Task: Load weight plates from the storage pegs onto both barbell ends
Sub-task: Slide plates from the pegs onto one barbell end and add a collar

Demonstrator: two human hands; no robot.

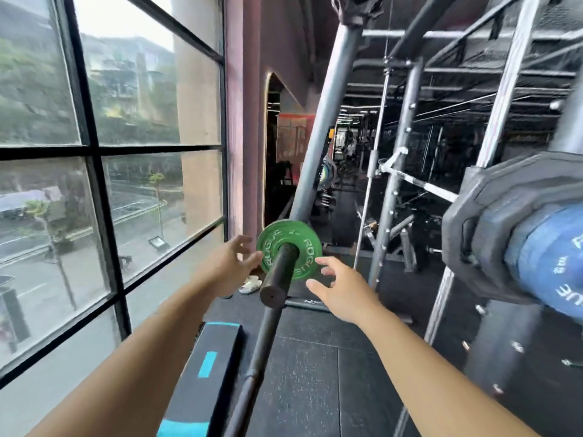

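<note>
Nearest: a black and teal bench (pixel 208 364) lies low at left. Beside it the bar (pixel 258 357) runs up and away to its sleeve (pixel 279 275), whose end face is toward the camera.

Both hands are released, fingers spread and grasping nothing. The left hand (pixel 228 263) is at the left rim of the green plate (pixel 307 253); contact cannot be confirmed. The right hand (pixel 342 290) is just beside the right rim, apart from it. The plate is threaded on the sleeve, well in from the end, upright and square to it.

Assessment: the step in hand appears to be seating this plate. Recommended: flat palms on opposite rims, an equal push along the sleeve, and fingers kept off the far face so nothing is pinched at the collar. Whether the plate is fully home cannot be told; the collar is hidden behind it.

Surroundings: sandals (pixel 250 283) lie on the floor beyond the sleeve. A slanted post (pixel 318 137) and a rack upright (pixel 394 184) stand behind, with a window (pixel 94 152) at left. At right, a black plate (pixel 492 216) and a blue plate (pixel 542 257) sit in storage near the right forearm. They are a likely knock hazard when turning for the next plate.
</note>
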